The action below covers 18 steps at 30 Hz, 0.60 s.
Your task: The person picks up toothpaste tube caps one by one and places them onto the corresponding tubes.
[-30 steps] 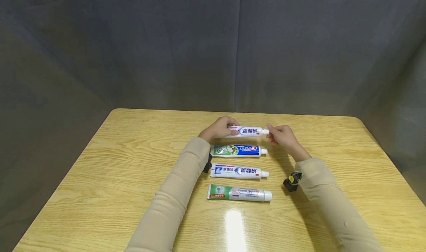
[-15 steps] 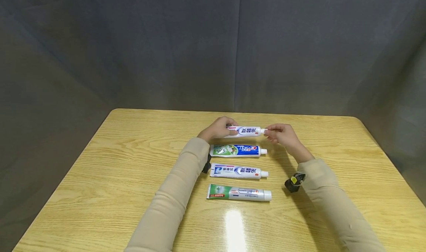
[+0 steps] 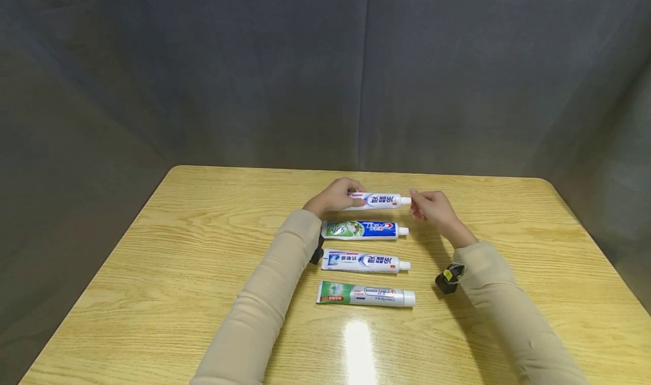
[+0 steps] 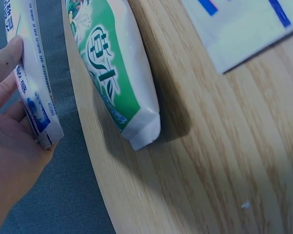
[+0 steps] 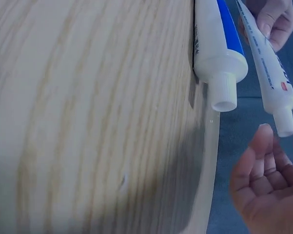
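A white toothpaste tube with blue lettering [image 3: 381, 200] is held by my left hand [image 3: 335, 195], whose thumb and fingers grip its flat end. The left wrist view shows this hand [image 4: 12, 136] with its thumb across the tube's face. The white cap [image 3: 406, 200] points right, towards my right hand [image 3: 432, 207]. In the right wrist view, the right hand [image 5: 270, 187] has its fingers loosely bent and spread around the cap's end [image 5: 285, 124], with a small gap between them.
A blue-and-green toothpaste tube [image 3: 361, 230], another white-and-blue tube [image 3: 361, 262] and a green-and-silver tube [image 3: 366, 294] lie in a column on the wooden table [image 3: 178, 260], caps to the right. A dark curtain [image 3: 305, 74] hangs behind the table's far edge.
Half a second ago my right fingers were on the cap; now they have drawn back a little to the right. The left hand and tube stay almost in place.
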Tool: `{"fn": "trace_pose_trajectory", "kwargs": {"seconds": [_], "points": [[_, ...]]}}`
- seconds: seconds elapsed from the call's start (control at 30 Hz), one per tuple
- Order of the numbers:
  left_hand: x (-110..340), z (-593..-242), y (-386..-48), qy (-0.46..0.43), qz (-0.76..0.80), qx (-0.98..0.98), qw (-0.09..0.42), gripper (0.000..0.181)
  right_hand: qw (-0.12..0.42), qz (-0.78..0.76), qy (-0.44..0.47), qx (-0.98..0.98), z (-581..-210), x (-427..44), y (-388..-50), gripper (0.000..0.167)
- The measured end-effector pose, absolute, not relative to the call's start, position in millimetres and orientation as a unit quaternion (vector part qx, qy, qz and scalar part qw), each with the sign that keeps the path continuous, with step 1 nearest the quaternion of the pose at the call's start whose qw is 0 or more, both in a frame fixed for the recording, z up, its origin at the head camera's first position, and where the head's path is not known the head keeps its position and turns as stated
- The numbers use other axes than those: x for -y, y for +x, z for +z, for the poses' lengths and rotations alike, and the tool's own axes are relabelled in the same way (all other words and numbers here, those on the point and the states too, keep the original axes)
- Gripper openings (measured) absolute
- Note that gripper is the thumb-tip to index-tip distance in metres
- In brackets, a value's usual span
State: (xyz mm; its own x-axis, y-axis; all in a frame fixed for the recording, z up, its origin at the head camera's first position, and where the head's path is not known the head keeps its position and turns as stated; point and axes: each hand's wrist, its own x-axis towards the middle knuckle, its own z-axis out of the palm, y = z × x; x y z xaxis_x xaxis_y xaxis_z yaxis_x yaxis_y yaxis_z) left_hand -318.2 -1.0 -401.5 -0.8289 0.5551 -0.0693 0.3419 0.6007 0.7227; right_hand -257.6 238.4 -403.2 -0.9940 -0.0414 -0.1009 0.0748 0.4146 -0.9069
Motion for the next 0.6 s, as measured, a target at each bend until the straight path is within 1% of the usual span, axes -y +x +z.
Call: {"fn": "trace_pose_trajectory", "kwargs": {"seconds": [0.17,0.27,0.4,0.6], "points": [[1.9,-404.0,-320.4,0.255,0.365,-0.884,0.142,0.025,0.062,-0.581,-0.005,-0.812,-402.7,-241.4,-255.4,0.040],[2.4,-405.6,-321.2,0.251,0.365,-0.885,0.142,0.024,0.058,-0.591,-0.015,-0.804,-403.2,-242.6,-254.6,0.035],[1.8,-405.5,-320.3,0.247,0.366,-0.886,0.146,0.024,0.040,-0.576,-0.017,-0.817,-404.5,-242.6,-254.9,0.032],[1.0,-403.4,-317.8,0.247,0.364,-0.887,0.141,0.024,0.035,-0.561,-0.006,-0.827,-406.3,-240.2,-257.5,0.031]]}}
